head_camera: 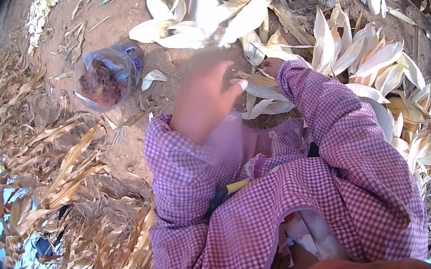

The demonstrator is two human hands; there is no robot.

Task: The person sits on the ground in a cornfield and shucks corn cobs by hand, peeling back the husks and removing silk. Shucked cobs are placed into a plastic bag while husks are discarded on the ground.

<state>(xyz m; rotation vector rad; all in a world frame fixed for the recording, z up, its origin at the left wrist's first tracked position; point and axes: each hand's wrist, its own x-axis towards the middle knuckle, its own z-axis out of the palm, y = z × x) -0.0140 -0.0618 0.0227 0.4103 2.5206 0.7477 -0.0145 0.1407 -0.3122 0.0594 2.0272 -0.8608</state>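
Observation:
My left hand (205, 94) is raised over the bare soil in front of my lap, blurred by motion. Its thumb stands apart from the fingers, and nothing shows in its grasp. Low among dry corn husks (263, 89) is my right hand (273, 66), its fingers curled and partly hidden by the checked sleeve; whether it grips a husk I cannot tell. Just beyond both hands lies a heap of pale corn husks (202, 15), overexposed by sunlight. A clear plastic bag (106, 77) filled with brown, hair-like corn silk sits on the ground left of my left hand.
Dry corn stalks and leaves (77, 188) cover the ground at left. More opened husks (371, 57) spread to the right. A pale pile (40, 20) lies at the far upper left. In my checked lap (290, 190) rests an object with a yellow-and-dark handle (228, 191).

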